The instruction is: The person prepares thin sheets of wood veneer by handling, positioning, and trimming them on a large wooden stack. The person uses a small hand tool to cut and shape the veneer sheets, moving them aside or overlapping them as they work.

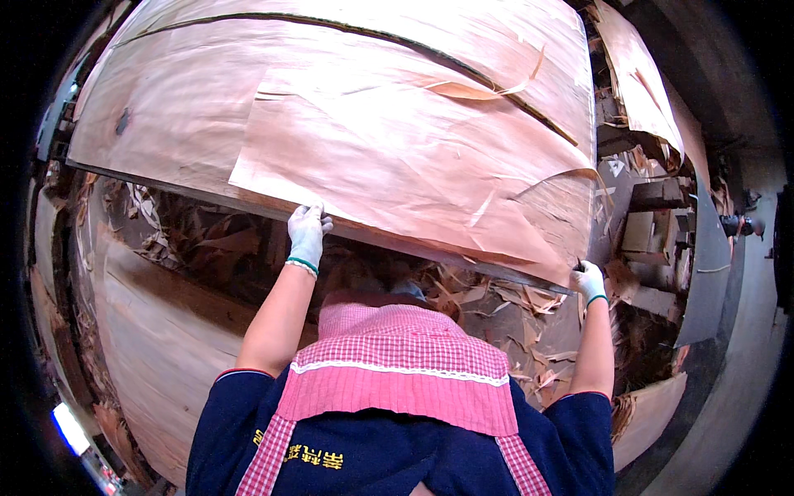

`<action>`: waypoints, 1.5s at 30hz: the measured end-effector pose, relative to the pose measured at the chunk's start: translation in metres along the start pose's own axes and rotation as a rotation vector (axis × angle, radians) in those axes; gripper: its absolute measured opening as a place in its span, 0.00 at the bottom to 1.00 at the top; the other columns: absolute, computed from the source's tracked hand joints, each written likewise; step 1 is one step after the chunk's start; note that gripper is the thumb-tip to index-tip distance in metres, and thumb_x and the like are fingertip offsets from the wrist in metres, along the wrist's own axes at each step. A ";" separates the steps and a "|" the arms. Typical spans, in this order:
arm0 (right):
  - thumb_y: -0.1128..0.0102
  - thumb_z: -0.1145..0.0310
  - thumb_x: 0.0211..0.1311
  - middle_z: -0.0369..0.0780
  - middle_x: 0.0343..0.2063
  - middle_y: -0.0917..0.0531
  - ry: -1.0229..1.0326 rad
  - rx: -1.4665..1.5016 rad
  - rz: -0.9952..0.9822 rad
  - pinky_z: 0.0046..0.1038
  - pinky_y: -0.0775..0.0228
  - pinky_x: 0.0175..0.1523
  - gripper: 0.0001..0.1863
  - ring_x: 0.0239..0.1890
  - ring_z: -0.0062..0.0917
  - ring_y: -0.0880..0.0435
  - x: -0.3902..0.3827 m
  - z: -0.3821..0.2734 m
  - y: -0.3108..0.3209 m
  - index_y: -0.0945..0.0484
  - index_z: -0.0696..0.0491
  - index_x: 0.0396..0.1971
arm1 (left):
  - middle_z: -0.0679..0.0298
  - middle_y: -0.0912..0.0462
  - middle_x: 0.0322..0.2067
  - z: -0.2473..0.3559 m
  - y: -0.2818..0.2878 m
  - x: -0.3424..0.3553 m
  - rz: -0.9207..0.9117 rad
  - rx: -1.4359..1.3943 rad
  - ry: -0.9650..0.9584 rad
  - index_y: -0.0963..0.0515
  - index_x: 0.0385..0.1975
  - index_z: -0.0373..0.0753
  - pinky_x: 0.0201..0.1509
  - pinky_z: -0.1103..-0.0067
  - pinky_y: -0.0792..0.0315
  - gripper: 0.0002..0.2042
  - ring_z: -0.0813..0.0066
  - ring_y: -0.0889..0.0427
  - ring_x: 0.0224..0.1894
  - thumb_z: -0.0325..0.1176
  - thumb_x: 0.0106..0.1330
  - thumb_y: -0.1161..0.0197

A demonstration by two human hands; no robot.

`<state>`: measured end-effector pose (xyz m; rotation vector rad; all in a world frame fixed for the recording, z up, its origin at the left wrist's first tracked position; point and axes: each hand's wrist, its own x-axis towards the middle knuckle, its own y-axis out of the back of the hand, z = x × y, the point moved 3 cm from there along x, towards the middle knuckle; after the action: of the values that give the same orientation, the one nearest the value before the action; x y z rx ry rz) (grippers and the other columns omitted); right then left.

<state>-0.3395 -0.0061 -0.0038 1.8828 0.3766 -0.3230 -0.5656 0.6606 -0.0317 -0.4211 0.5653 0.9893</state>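
A wide stack of pale pinkish wood veneer point(372, 116) fills the upper middle, with a loose patch of sheet point(389, 182) on top, a long dark split and curled torn strips. My left hand point(308, 236), in a white glove, has its fingers closed on the veneer's near edge. At the near right corner my right hand point(589, 279), also gloved, is closed, with a small dark shape at its fingertips that I cannot make out.
Another veneer pile point(157, 331) lies at lower left. Torn scraps point(538, 339) litter the space under the near edge. Wooden blocks point(653, 240) and hanging veneer point(628, 74) are at right. A grey floor strip point(748, 331) runs along the far right.
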 end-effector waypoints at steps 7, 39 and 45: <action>0.45 0.66 0.66 0.38 0.21 0.23 0.078 -0.166 0.502 0.30 0.30 0.31 0.14 0.23 0.24 0.23 -0.007 -0.047 0.015 0.23 0.58 0.47 | 0.68 0.29 0.18 -0.007 0.006 -0.003 -0.270 -0.075 0.118 0.26 0.27 0.39 0.16 0.86 0.38 0.09 0.82 0.30 0.17 0.34 0.70 0.42; 0.49 0.66 0.59 0.45 0.13 0.20 0.696 -0.535 0.018 0.43 0.28 0.18 0.08 0.14 0.40 0.18 -0.094 -0.574 -0.290 0.31 0.55 0.33 | 0.57 0.34 0.64 0.126 0.055 0.152 0.136 1.253 -1.124 0.33 0.62 0.37 0.74 0.68 0.50 0.25 0.61 0.39 0.69 0.45 0.69 0.46; 0.50 0.59 0.65 0.46 0.12 0.21 0.607 -0.584 -0.102 0.44 0.29 0.19 0.12 0.14 0.43 0.20 -0.126 -0.471 -0.259 0.32 0.53 0.35 | 0.55 0.33 0.64 0.129 0.048 0.148 0.128 1.243 -1.171 0.31 0.61 0.37 0.75 0.68 0.51 0.24 0.60 0.39 0.69 0.44 0.70 0.48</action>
<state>-0.5418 0.5068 -0.0194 1.3484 0.8733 0.2860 -0.5119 0.8554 -0.0268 1.2549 0.0349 0.6703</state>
